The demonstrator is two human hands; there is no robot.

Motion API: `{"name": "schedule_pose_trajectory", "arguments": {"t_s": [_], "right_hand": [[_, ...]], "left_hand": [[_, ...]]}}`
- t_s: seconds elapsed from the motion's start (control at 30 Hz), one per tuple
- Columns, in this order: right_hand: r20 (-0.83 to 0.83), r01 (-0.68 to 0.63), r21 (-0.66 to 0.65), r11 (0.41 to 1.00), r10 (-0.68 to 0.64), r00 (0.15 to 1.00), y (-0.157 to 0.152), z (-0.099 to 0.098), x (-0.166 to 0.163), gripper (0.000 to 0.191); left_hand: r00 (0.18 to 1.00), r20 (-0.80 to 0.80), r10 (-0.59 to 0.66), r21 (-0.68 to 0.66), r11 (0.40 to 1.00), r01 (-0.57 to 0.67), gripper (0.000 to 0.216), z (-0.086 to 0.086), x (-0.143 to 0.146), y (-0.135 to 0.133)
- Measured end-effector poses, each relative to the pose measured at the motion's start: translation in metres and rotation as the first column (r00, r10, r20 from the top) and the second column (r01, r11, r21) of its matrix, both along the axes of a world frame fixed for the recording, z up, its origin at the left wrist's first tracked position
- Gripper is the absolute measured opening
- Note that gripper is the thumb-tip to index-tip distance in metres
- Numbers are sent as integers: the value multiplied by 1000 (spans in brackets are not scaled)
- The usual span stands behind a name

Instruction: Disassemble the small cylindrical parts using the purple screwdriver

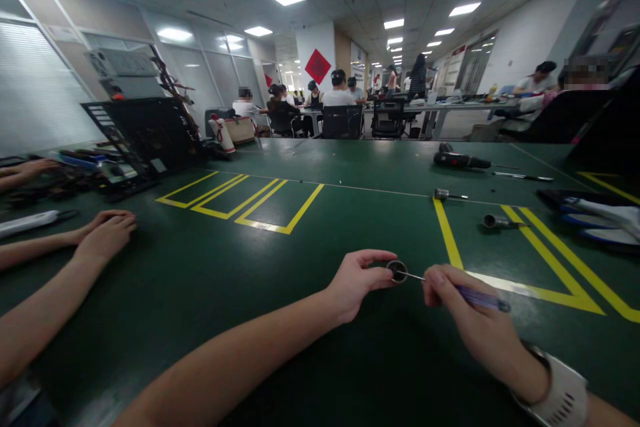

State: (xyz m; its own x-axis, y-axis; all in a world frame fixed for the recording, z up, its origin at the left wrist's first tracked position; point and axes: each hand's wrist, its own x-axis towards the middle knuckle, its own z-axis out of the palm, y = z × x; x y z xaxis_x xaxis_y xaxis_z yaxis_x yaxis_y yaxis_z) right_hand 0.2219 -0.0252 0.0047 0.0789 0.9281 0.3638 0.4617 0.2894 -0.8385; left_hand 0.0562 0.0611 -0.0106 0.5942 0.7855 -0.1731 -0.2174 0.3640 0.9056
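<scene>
My left hand (357, 280) pinches a small round metal part (398, 270) between thumb and fingers, low over the green table (250, 280). My right hand (463, 310) grips a thin screwdriver with a purple handle (480, 298). Its metal tip reaches left into the round part. A white band sits on my right wrist.
Another person's hands (103, 230) rest on the table at the left. Yellow tape outlines (240, 204) mark the surface. A power screwdriver (457, 159), loose metal bits (495, 220), and blue-white tools (600, 220) lie at the right. A black case (145, 134) stands back left. People sit at far tables.
</scene>
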Motion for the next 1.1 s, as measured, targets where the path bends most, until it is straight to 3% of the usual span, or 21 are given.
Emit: {"name": "schedule_pose_trajectory", "arguments": {"t_s": [0.2, 0.47, 0.77, 1.1], "right_hand": [[175, -26, 117, 993, 5, 985, -1, 7, -4, 36], [238, -58, 179, 982, 14, 971, -1, 2, -6, 32], [273, -124, 195, 973, 67, 960, -3, 1, -12, 28], [348, -163, 217, 963, 80, 934, -6, -3, -12, 22]], "left_hand": [[1000, -19, -13, 25, 1000, 13, 28, 1, -1, -1], [999, -51, 8, 58, 998, -5, 26, 6, 1, -5], [989, -107, 99, 208, 975, -75, 17, 0, 4, -6], [983, -132, 126, 274, 958, -86, 19, -5, 7, -6]]}}
